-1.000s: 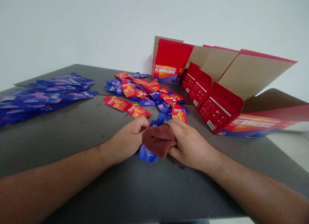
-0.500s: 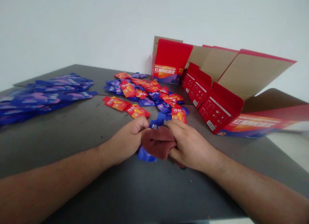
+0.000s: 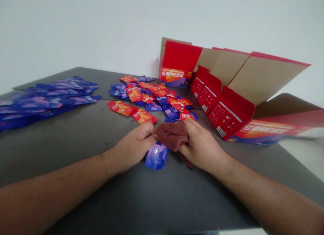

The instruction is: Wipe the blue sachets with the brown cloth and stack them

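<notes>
Between my hands, above the dark table, is a blue-purple sachet (image 3: 156,157), its lower half showing. My left hand (image 3: 138,144) is closed on the sachet's left edge. A brown cloth (image 3: 170,135) is bunched in my right hand (image 3: 201,147), whose fingers wrap round it. The cloth covers the upper part of the sachet and appears to touch it. Just beyond my hands lies a mixed heap of red sachets (image 3: 133,93) and blue ones (image 3: 154,107), with two red sachets (image 3: 143,116) at its near left side.
A long pile of blue sachets (image 3: 43,101) stretches along the left of the table (image 3: 106,201). At the back right stand several red cartons (image 3: 182,57) with raised flaps. The nearest carton (image 3: 263,132) reaches toward the table's right edge. A pale wall is behind.
My right hand and the cloth have moved up and slightly right over the sachet. More of the sachet's lower half now shows, and its top is covered. My left hand stays nearly still.
</notes>
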{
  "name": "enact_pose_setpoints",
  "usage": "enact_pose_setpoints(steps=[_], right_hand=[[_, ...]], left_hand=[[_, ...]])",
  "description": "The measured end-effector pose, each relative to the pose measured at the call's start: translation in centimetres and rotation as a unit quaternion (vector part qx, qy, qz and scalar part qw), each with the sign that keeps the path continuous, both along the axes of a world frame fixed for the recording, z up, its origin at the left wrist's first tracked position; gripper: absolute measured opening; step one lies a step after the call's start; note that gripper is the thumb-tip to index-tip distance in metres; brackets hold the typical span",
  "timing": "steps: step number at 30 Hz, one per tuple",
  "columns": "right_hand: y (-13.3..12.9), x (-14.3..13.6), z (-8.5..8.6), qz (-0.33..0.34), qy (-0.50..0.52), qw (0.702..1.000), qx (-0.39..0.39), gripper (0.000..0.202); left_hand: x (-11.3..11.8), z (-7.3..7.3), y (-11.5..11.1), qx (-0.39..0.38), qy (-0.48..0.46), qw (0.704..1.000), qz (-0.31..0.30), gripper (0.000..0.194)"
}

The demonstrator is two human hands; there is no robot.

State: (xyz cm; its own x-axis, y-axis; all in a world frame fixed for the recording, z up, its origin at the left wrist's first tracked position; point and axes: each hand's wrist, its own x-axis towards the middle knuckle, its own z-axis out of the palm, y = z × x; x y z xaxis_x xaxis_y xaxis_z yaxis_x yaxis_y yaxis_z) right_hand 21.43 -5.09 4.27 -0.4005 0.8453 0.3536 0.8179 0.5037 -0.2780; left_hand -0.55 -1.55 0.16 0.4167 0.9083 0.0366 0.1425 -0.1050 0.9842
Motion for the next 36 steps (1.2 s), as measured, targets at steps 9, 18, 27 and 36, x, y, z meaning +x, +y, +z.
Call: enact_pose_setpoints(steps=[9,18,27,36], right_hand=[[-0.46,-0.31,0.27,0.069,-0.031,0.997,-0.033,0.021],[-0.54,-0.24,0.17,0.118,-0.031,0.991,-0.054,0.025],[-0.46,-0.24,0.13,0.098,-0.03,0.994,-0.045,0.021],[-0.1,-0.13,0.03,0.04,-0.005,0.999,-0.031,0.019]], left_hand=[[-0.11,-0.29,0.16,-0.035,-0.005,0.999,-0.011,0.021],[-0.08,-0.19,0.06,-0.004,0.005,1.0,0.0,0.024],[-0.08,-0.04,0.05,-0.015,0.008,1.0,-0.005,0.021],[-0.04,0.02,0.03,-0.044,-0.012,0.999,-0.014,0.021]])
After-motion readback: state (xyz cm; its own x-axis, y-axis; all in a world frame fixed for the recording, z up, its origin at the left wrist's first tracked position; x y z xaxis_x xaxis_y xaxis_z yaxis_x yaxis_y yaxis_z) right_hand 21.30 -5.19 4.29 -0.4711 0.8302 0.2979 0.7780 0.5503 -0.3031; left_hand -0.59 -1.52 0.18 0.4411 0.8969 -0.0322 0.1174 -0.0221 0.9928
